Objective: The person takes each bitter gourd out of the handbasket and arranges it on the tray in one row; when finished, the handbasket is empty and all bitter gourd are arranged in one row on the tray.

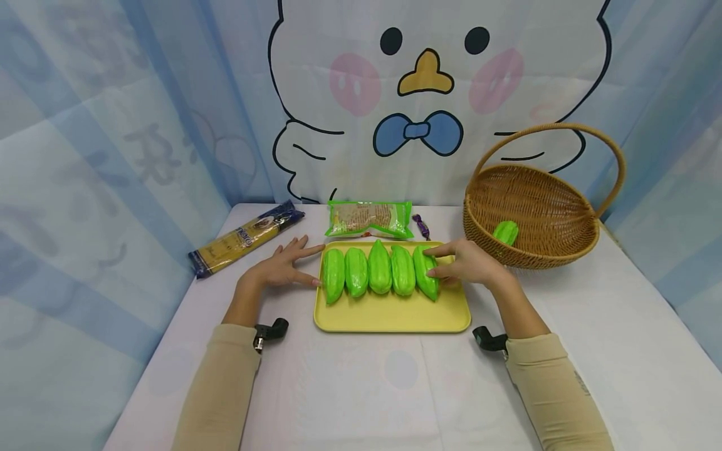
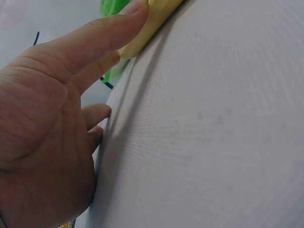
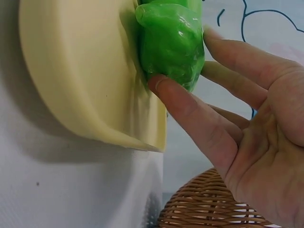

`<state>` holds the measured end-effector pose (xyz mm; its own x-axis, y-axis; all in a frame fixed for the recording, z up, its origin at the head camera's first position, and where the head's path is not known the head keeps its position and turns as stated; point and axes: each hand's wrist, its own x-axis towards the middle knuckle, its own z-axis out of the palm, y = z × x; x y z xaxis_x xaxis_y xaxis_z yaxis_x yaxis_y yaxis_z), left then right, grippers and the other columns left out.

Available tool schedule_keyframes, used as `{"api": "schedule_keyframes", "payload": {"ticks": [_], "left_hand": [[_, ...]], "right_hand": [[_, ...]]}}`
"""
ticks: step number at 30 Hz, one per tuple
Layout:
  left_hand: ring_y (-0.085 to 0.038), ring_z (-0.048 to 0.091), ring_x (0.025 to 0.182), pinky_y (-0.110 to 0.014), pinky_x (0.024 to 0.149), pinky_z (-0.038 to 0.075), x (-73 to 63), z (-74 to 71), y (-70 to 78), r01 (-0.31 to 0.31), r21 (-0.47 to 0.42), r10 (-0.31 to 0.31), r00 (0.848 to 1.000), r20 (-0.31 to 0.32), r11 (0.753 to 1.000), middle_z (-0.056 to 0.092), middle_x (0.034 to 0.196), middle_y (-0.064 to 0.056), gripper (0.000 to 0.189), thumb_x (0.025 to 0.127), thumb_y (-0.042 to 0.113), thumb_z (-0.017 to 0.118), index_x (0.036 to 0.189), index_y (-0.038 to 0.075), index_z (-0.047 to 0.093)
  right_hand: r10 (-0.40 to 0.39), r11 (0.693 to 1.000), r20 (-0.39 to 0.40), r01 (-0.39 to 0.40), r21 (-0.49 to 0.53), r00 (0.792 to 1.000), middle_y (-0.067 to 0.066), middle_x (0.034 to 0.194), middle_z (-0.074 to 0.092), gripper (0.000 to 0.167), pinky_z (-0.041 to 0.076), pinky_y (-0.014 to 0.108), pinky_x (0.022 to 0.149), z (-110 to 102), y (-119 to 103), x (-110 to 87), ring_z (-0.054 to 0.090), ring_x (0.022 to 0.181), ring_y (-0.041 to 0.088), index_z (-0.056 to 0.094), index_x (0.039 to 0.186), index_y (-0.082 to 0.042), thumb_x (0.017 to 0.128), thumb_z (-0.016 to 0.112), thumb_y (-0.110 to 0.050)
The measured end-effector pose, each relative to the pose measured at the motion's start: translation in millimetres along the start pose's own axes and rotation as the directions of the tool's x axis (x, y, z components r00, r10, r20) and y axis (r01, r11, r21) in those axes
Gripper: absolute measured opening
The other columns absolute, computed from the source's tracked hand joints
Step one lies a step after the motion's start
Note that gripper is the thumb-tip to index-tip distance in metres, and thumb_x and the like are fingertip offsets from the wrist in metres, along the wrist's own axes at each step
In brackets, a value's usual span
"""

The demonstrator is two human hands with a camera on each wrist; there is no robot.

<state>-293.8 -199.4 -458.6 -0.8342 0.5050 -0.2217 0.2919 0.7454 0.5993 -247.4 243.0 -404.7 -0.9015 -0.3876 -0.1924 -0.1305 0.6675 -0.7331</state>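
Note:
Several green ribbed oblong fruits, one of them the middle fruit, lie side by side on a yellow tray. My right hand reaches in from the right, thumb and index fingertips at the rightmost fruit. The right wrist view shows clear film over this fruit, the thumb tip at its lower end and the other fingers extended beside it. Across the tray, my left hand has its fingers spread, with thumb and index fingertips at the left rim. Its palm holds nothing.
A wicker basket with a tall handle stands at the back right, another green fruit inside. Behind the tray lie a clear-and-green food packet and a purple-wrapped candy. A gold-and-blue pasta packet lies back left.

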Motion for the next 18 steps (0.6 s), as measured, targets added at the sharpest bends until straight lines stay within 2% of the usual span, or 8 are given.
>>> {"api": "schedule_keyframes", "payload": {"ticks": [3, 5, 7, 9, 12, 15, 18], "left_hand": [[-0.037, -0.012, 0.162, -0.061, 0.129, -0.012, -0.4, -0.2, 1.2, 0.004, 0.002, -0.004, 1.0, 0.0, 1.0, -0.001, 0.176, -0.016, 0.097, 0.084, 0.055, 0.082, 0.164, 0.03, 0.033], [-0.036, -0.012, 0.162, -0.06, 0.129, -0.012, -0.7, -0.3, 2.2, 0.009, 0.001, -0.009, 1.0, 0.001, 1.0, -0.001, 0.176, -0.015, 0.097, 0.084, 0.055, 0.082, 0.164, 0.031, 0.033], [-0.037, -0.012, 0.162, -0.06, 0.129, -0.012, -0.6, -0.2, 2.9, 0.009, 0.001, -0.009, 1.0, 0.002, 1.0, -0.001, 0.176, -0.016, 0.098, 0.083, 0.055, 0.082, 0.164, 0.031, 0.033], [-0.037, -0.012, 0.162, -0.061, 0.129, -0.012, -0.5, 0.0, 3.3, 0.01, 0.003, -0.01, 1.0, 0.004, 1.0, -0.001, 0.176, -0.016, 0.098, 0.083, 0.056, 0.082, 0.164, 0.031, 0.032], [-0.037, -0.012, 0.162, -0.061, 0.129, -0.012, -0.3, 0.2, 3.5, 0.011, 0.007, -0.011, 1.0, 0.005, 1.0, -0.001, 0.176, -0.016, 0.098, 0.083, 0.057, 0.081, 0.164, 0.031, 0.032], [-0.037, -0.012, 0.162, -0.061, 0.129, -0.012, -0.4, 0.2, 3.1, 0.015, 0.012, -0.015, 1.0, 0.004, 1.0, -0.002, 0.176, -0.015, 0.098, 0.084, 0.057, 0.081, 0.164, 0.032, 0.032], [-0.036, -0.013, 0.162, -0.061, 0.129, -0.012, -0.3, 0.2, 2.8, 0.019, 0.011, -0.019, 1.0, 0.003, 1.0, -0.002, 0.176, -0.014, 0.098, 0.084, 0.057, 0.081, 0.164, 0.032, 0.032]], "right_hand": [[-0.013, 1.0, 0.001, 0.013, -0.027, 1.0, 0.013, 0.075, 0.066, 0.057, 0.048, 0.029, 0.061, -0.5, 0.8, 0.0, 0.059, 0.06, 0.021, 0.065, 0.143, -0.01, 0.091, 0.082, -0.027], [-0.018, 0.999, -0.005, 0.018, -0.051, 1.0, 0.011, 0.066, 0.059, 0.058, 0.042, 0.028, 0.058, -1.5, 1.6, -0.1, 0.052, 0.058, 0.02, 0.065, 0.143, -0.011, 0.091, 0.082, -0.03], [-0.024, 0.997, -0.024, 0.022, -0.078, 0.999, 0.009, 0.073, 0.065, 0.059, 0.041, 0.03, 0.058, -2.8, 1.9, -0.5, 0.054, 0.062, 0.02, 0.065, 0.143, -0.012, 0.091, 0.082, -0.032], [-0.045, 0.992, -0.057, 0.038, -0.118, 0.997, 0.013, 0.091, 0.074, 0.058, 0.048, 0.033, 0.063, -4.0, 1.8, -0.8, 0.065, 0.075, 0.022, 0.064, 0.144, -0.012, 0.093, 0.08, -0.034], [-0.09, 0.986, -0.118, 0.071, -0.153, 0.989, 0.018, 0.125, 0.074, 0.054, 0.059, 0.047, 0.082, -5.6, -0.2, -1.4, 0.073, 0.103, 0.032, 0.064, 0.144, -0.011, 0.095, 0.077, -0.032], [-0.148, 0.979, -0.176, 0.119, -0.165, 0.973, 0.02, 0.139, 0.067, 0.049, 0.058, 0.057, 0.099, -7.2, -4.5, -2.5, 0.07, 0.119, 0.037, 0.064, 0.143, -0.011, 0.098, 0.074, -0.028], [-0.206, 0.974, -0.232, 0.176, -0.146, 0.951, 0.018, 0.143, 0.065, 0.046, 0.057, 0.056, 0.102, -10.2, -10.9, -5.6, 0.067, 0.124, 0.04, 0.065, 0.142, -0.011, 0.099, 0.073, -0.025]]}}
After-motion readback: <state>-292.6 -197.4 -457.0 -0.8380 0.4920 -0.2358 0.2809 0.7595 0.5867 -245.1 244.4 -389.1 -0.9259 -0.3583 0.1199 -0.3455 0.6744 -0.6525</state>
